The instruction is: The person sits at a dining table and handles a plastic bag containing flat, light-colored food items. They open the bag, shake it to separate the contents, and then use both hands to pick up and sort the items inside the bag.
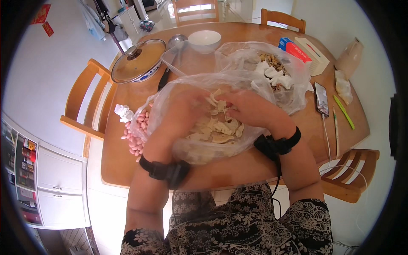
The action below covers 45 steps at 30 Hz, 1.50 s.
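A clear plastic bag (204,156) lies spread before me, with pale dried slices (220,127) heaped on it. My right hand (250,106) reaches in from the right, its fingertips around a few slices raised off the heap. Opposite it, my left hand (193,103) is blurred by motion over the bag; whether it grips a slice cannot be made out. Pink-skinned peanuts (135,140) lie left of my left forearm, some beneath the bag's edge. Farther back, a second plastic bag (236,49) bears brown dried pieces (271,60) and crumpled white tissues (275,76).
A glass-lidded pan (140,60), a ladle (177,40), a white bowl (204,40) and a black-handled knife (163,79) stand at the back left. Rightward are a tissue box (314,59), a charging phone (321,98), a pencil (336,127) and a green knife-like tool (344,111).
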Motion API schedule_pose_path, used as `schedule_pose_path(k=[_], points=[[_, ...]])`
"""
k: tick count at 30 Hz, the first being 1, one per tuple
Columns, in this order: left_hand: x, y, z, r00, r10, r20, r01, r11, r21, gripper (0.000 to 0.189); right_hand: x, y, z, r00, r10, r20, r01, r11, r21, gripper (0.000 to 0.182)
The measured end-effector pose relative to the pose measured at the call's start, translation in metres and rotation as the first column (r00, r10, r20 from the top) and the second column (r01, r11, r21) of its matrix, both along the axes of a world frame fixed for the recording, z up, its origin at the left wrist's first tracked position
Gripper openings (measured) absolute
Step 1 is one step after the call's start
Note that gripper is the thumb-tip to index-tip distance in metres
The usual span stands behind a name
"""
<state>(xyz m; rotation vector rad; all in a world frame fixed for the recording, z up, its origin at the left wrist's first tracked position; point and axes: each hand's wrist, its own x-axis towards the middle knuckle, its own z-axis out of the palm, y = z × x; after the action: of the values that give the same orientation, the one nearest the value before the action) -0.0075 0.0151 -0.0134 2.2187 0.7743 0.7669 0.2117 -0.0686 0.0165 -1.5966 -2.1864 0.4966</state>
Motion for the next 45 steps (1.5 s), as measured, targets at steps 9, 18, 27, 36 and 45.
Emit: schedule_pose_path(k=[9, 18, 27, 36, 45], points=[[0.002, -0.008, 0.012, 0.980, 0.072, -0.187, -0.088, 0.993, -0.079, 0.024, 0.002, 0.002, -0.004, 0.996, 0.083, 0.008, -0.084, 0.994, 0.063, 0.025], [0.000, -0.009, 0.011, 0.999, 0.002, 0.051, 0.015, 0.940, -0.341, 0.013, -0.008, -0.004, 0.006, 0.968, -0.076, -0.239, 0.078, 0.997, -0.003, 0.032], [-0.006, 0.000, 0.013, 0.981, 0.098, 0.169, -0.036, 0.942, -0.335, 0.009, 0.006, 0.002, 0.001, 0.978, -0.081, -0.194, 0.107, 0.986, 0.127, 0.032], [-0.017, 0.005, 0.014, 0.991, 0.128, 0.024, -0.121, 0.973, -0.196, 0.003, 0.007, 0.001, 0.007, 0.955, -0.090, -0.282, 0.116, 0.990, 0.077, 0.029], [-0.014, -0.007, 0.015, 0.999, 0.018, 0.038, -0.024, 0.987, 0.158, 0.011, 0.002, 0.003, 0.007, 0.960, -0.012, -0.280, 0.086, 0.963, 0.256, 0.027]])
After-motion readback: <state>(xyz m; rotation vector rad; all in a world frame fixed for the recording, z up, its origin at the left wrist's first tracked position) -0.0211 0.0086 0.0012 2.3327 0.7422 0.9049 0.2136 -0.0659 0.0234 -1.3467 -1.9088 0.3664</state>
